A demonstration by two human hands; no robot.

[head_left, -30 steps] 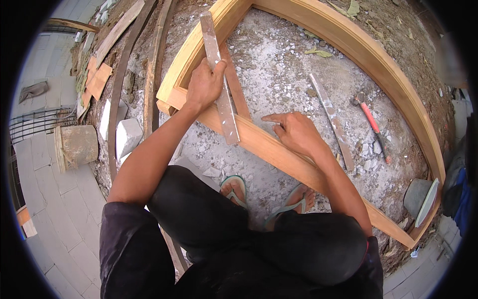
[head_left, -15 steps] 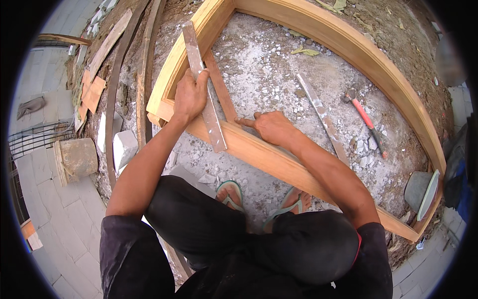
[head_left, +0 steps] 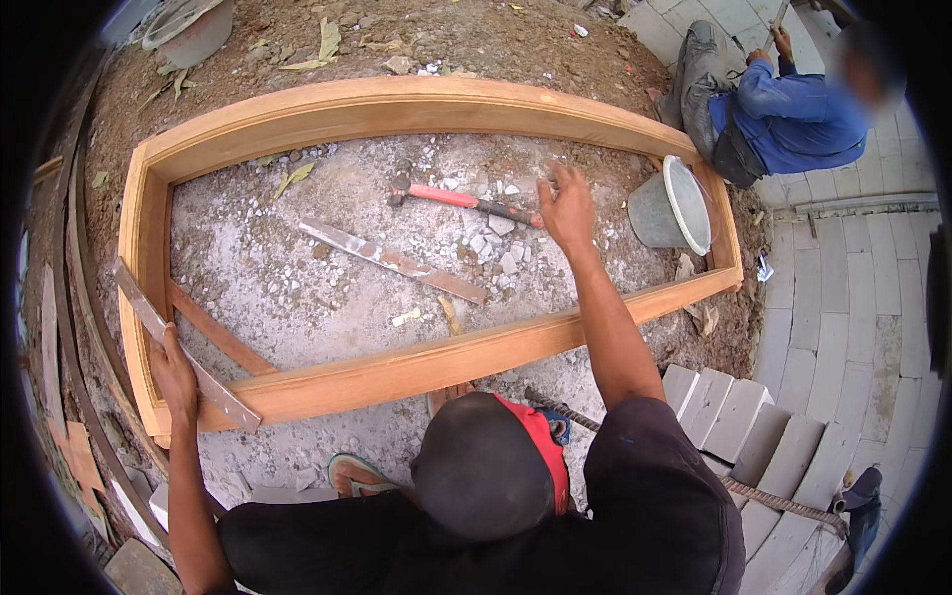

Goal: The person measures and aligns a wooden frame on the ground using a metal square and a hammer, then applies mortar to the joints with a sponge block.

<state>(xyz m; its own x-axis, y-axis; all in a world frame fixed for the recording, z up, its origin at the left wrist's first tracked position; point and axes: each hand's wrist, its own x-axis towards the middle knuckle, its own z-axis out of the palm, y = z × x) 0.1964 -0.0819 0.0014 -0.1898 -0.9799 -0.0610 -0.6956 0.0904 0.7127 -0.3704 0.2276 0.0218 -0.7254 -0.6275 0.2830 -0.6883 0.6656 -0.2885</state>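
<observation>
My left hand (head_left: 176, 375) is closed on a flat brown strip (head_left: 183, 347) with pale specks. The strip lies slantwise across the near left corner of a long wooden frame (head_left: 397, 382) with a curved far side. Beneath it, a reddish-brown strip (head_left: 220, 332) braces that corner. My right hand (head_left: 567, 208) reaches over the frame's near rail, its fingers spread and holding nothing. It is just beside the handle end of a hammer (head_left: 451, 198) with a red and black handle. Another whitish-stained strip (head_left: 392, 261) lies on the rubble inside the frame.
A grey bucket (head_left: 659, 213) tilts inside the frame's right end. Beyond it sits a person in blue (head_left: 803, 119). Stacked grey blocks (head_left: 739, 421) and a ribbed steel bar (head_left: 783, 504) are at my right. Another bucket (head_left: 193, 38) stands far left; long boards (head_left: 74, 248) lie along the left.
My view has swung to the right. My right hand has left the frame's near rail, where its finger pointed, and reached out towards the hammer. My left hand still grips the strip.
</observation>
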